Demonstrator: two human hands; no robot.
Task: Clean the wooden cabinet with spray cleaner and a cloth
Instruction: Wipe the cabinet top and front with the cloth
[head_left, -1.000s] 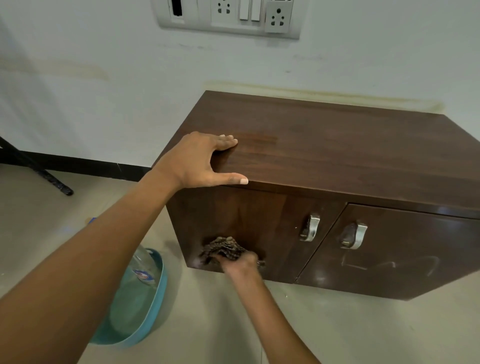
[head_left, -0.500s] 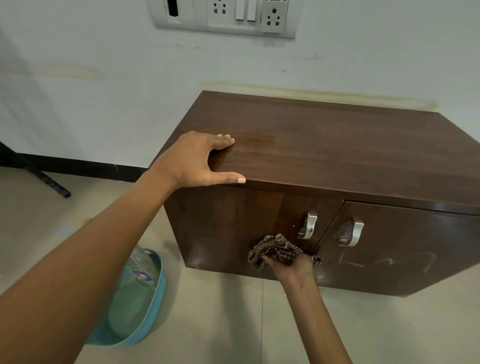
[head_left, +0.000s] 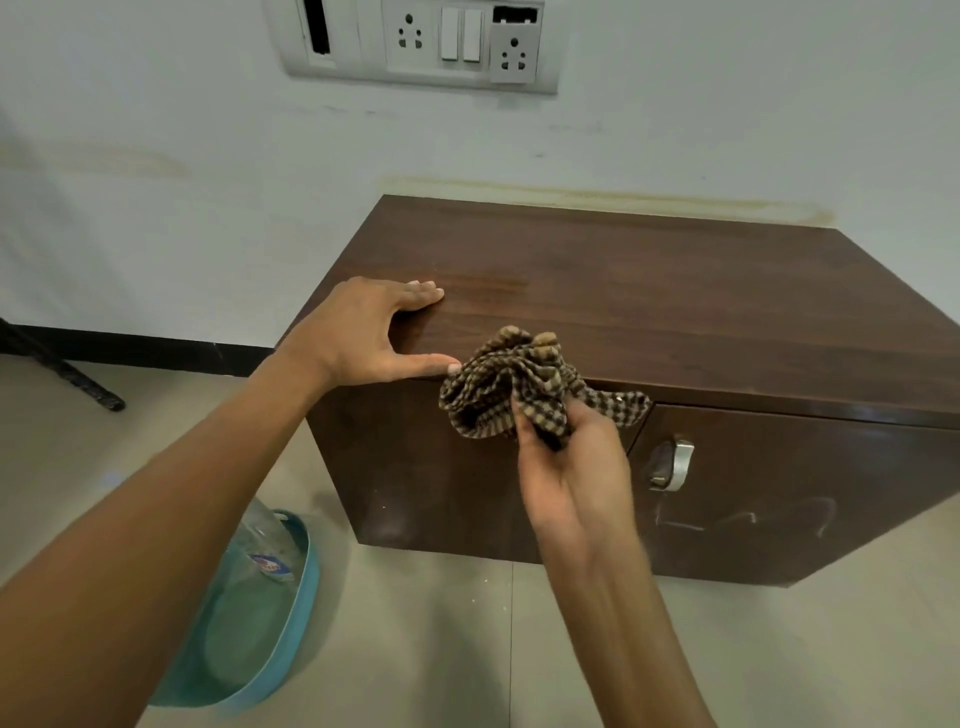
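Gripping a bunched brown checked cloth (head_left: 511, 387), the right hand (head_left: 571, 467) is raised in front of the upper front edge of the wooden cabinet (head_left: 649, 291), its fingers closed around the lower folds while the rest of the fabric fans out above and to both sides; whether the cloth actually touches the wood here cannot be told. The left hand (head_left: 363, 332) rests open on the cabinet's top at its near left corner, fingers flat on the surface and the thumb stretched along the front edge, its tip just beside the cloth. The cabinet stands against a white wall (head_left: 156, 182) on a tiled floor (head_left: 441, 649), its two doors shut; a metal handle (head_left: 675, 465) shows on the right door, with faint pale scribble marks (head_left: 743, 517) below it. To the left of the cabinet, on the floor, lies a blue tray (head_left: 280, 639) holding a clear bottle (head_left: 265, 551) with a blue label, partly hidden by the left forearm. A white switch and socket panel (head_left: 415, 44) is mounted on the wall above.
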